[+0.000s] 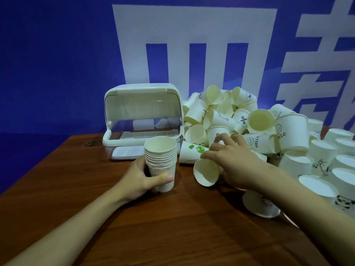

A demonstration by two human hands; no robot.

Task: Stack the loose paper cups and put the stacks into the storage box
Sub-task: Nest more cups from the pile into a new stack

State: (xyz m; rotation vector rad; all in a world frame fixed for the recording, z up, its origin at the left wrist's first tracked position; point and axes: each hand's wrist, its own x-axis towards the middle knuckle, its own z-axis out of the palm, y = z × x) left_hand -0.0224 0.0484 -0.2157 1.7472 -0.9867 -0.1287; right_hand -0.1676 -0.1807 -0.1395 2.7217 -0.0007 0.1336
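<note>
My left hand point(141, 178) grips an upright stack of white paper cups point(161, 158) just above the wooden table point(153, 227), thumb across its lower part. My right hand point(228, 160) reaches over the near edge of a big pile of loose paper cups point(240, 120), fingers spread and bent over the cups; I cannot tell whether it holds one. A single cup point(206, 172) lies on its side beneath that hand, mouth toward me. Another cup with green dots point(191, 152) lies beside it. The white storage box point(142, 116) stands behind the stack, its clear lid raised.
Upright cups point(338, 158) crowd the table's right side. One cup point(259, 204) lies tipped near my right forearm. A blue wall with large white characters point(192, 45) rises behind the table. The box's white tray point(127, 152) juts toward me.
</note>
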